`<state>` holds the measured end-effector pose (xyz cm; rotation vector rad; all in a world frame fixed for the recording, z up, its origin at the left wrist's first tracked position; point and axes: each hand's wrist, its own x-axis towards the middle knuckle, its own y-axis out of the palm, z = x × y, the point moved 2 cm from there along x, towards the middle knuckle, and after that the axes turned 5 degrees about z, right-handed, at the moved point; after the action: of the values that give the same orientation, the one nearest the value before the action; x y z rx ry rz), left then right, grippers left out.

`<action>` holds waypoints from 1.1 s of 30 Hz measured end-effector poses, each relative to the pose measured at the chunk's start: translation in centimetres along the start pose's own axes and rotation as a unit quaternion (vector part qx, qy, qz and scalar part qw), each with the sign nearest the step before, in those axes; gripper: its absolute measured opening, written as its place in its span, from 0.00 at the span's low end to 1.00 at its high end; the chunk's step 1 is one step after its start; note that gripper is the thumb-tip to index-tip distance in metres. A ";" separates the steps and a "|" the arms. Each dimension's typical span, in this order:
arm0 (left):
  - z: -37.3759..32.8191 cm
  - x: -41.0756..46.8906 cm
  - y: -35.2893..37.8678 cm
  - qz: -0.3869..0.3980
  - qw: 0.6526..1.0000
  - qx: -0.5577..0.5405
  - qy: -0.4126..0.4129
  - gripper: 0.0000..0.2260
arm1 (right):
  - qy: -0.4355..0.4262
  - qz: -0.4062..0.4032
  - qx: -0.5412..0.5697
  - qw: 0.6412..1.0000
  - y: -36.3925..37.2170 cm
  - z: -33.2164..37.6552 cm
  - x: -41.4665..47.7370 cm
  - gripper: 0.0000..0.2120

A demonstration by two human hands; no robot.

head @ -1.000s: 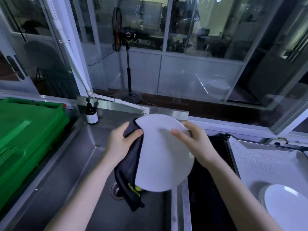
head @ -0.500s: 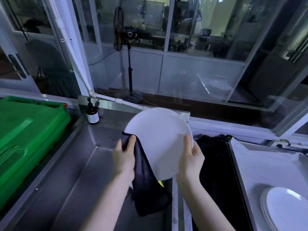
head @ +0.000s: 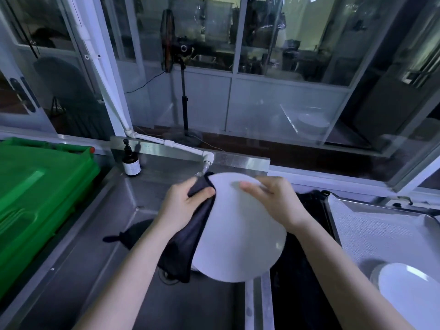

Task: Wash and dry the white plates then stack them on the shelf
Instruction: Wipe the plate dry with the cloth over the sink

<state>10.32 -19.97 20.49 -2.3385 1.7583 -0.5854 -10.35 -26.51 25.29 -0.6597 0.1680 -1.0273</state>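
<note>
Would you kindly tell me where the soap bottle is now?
In the head view, the soap bottle stands upright at the back left of the sink, beside the green crate.

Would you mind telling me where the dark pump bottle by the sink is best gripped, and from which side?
Probably best to take a grip round the cylindrical body of the dark pump bottle, below its narrow pump neck, coming from the front or right. It stands upright. The green crate sits close on its left, and the steel ledge rises just behind it.
</note>
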 end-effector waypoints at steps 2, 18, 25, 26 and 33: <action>1.2 -0.9 -0.1 -0.095 0.990 -0.083 -0.057 0.04 | 0.073 -0.112 0.131 0.982 1.1 -1.0 -0.9 0.23; -1.3 1.6 0.6 0.119 0.986 0.094 0.069 0.20 | -0.011 0.122 -0.072 0.990 0.1 0.4 0.4 0.16; 1.3 -0.3 -0.1 -0.072 0.993 -0.072 -0.066 0.04 | 0.092 -0.143 0.149 0.974 1.6 -1.2 -0.9 0.25; 1.5 -0.9 0.5 -0.146 0.975 -0.119 -0.115 0.03 | 0.140 -0.212 0.234 0.939 2.6 -1.5 -1.3 0.25; 2.2 -1.9 1.1 -0.192 0.934 -0.240 -0.181 0.03 | 0.144 -0.185 0.273 0.933 4.2 -3.0 -2.2 0.22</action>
<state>9.82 -18.76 17.74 -2.9014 1.3970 0.2722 -9.65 -24.55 20.05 -0.0249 0.0046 -1.4599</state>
